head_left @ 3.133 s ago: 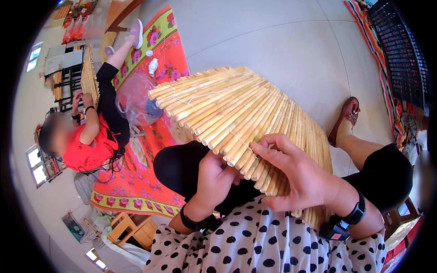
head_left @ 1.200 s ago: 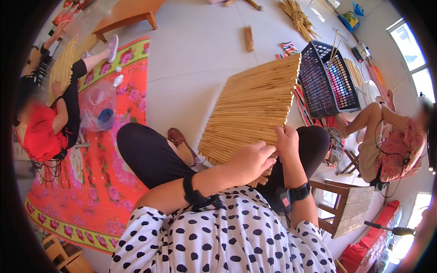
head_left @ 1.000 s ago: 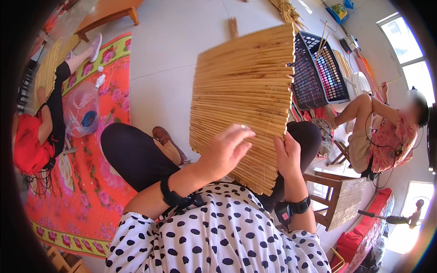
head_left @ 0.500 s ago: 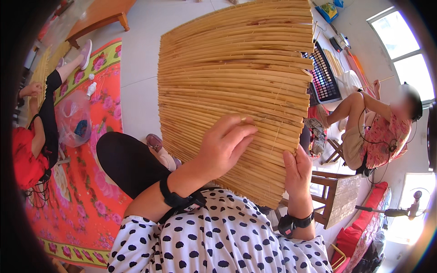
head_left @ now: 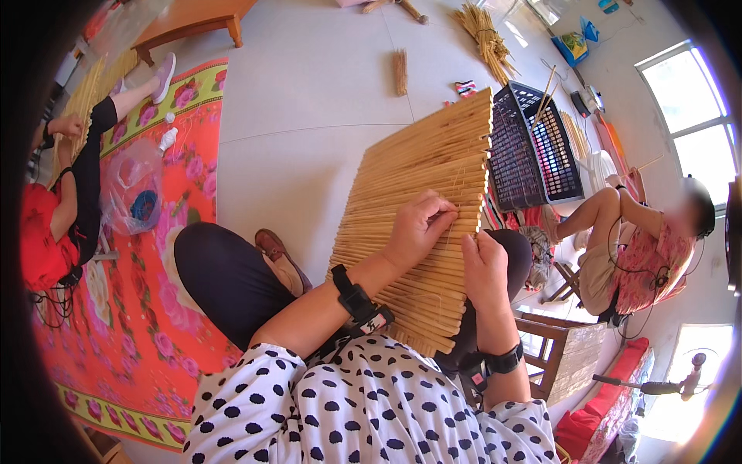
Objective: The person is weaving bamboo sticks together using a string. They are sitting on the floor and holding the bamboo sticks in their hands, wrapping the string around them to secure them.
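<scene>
At left, a red floral cloth [head_left: 154,340] bears a clear plastic bag [head_left: 127,182]. Rightward, a stalk mat [head_left: 425,162] slants up before the person's lap. The left hand [head_left: 421,232] has its fingers pinched together at the mat's face; whether they grip thread, I cannot tell. The right hand [head_left: 485,263] clasps the mat's right edge, fingers closed. Beyond stands a black crate [head_left: 514,155].

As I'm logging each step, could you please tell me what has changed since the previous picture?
The mat has tipped, its far side dropping away and uncovering more of the basket. The left hand has moved right, nearer the mat's right edge, fingers now pinched together; whether they hold anything is unclear. The right hand still grips that edge.
</scene>
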The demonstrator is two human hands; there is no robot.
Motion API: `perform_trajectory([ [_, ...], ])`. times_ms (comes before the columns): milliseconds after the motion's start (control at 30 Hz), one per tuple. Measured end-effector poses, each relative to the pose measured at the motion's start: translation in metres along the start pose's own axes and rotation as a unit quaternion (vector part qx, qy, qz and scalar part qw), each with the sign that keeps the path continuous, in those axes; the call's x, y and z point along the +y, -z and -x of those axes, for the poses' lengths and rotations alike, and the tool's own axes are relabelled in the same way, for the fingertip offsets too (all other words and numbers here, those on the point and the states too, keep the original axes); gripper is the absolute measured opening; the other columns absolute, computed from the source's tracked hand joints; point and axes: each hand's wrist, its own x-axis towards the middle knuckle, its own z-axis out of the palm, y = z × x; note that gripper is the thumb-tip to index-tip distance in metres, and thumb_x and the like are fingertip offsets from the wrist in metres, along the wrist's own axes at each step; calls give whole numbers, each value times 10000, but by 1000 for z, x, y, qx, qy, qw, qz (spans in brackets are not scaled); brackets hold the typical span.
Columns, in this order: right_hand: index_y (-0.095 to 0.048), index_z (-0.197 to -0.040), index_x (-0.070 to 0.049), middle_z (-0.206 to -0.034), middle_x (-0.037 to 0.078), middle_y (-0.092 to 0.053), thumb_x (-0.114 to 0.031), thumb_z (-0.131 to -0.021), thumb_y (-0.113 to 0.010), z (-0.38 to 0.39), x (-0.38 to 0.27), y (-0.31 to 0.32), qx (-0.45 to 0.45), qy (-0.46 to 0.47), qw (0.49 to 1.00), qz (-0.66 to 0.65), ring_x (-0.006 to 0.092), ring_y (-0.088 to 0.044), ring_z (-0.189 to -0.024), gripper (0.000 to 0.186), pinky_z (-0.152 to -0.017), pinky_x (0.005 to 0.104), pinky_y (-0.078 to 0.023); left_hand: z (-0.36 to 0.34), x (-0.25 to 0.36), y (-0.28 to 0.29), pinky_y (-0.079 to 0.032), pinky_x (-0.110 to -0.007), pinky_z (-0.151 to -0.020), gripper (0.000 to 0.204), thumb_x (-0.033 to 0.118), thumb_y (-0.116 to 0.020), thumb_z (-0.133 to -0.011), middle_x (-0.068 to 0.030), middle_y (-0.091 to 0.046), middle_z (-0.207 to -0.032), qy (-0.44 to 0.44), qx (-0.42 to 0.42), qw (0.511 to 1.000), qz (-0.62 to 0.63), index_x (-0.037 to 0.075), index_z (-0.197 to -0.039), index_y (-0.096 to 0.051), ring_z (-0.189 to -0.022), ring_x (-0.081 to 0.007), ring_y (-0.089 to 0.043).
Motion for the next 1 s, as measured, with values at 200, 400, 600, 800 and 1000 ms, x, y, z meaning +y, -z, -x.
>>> perform_trajectory([
  [200, -590, -716, 87, -626, 267, -562, -303, -916, -592, -23, -1, 0, -17, -93, 991, 99, 401, -569, -574, 439, -551, 433, -445, 11, -27, -8, -478, -305, -664, 52, 23, -677, -846, -105, -614, -831, 2, -8, 999, 41, 4, -889, -655, -754, -234, -605],
  [400, -588, -683, 73, -598, 256, -535, -295, -903, -581, -30, 8, -9, 25, -21, 981, 190, 362, -550, -538, 428, -557, 431, -446, 18, -27, -16, -478, -314, -669, 44, 21, -666, -854, -111, -612, -839, -3, 30, 998, 53, 3, -876, -631, -762, -267, -602],
  [600, -609, -681, 77, -670, 301, -568, -252, -892, -543, -31, -8, -4, -8, 9, 978, 210, 466, -594, -669, 396, -625, 483, -479, 19, -13, -4, -480, -311, -661, 64, -13, -673, -837, -110, -619, -842, -36, 74, 996, 36, 2, -872, -622, -755, -261, -609],
  [800, -609, -710, 72, -672, 288, -568, -232, -898, -550, -30, -39, -7, -10, 27, 987, 158, 459, -586, -659, 363, -606, 473, -472, 13, 11, 16, -479, -311, -644, 89, -21, -677, -829, -112, -610, -821, -18, 108, 994, 17, 10, -891, -621, -731, -251, -606],
  [1000, -599, -707, 71, -679, 285, -570, -225, -895, -563, -26, -34, -10, 1, 19, 990, 140, 449, -591, -663, 352, -601, 460, -470, 13, 11, 15, -466, -305, -624, 27, 16, -645, -871, -104, -587, -799, -77, 114, 990, -38, 18, -886, -623, -704, -213, -590],
])
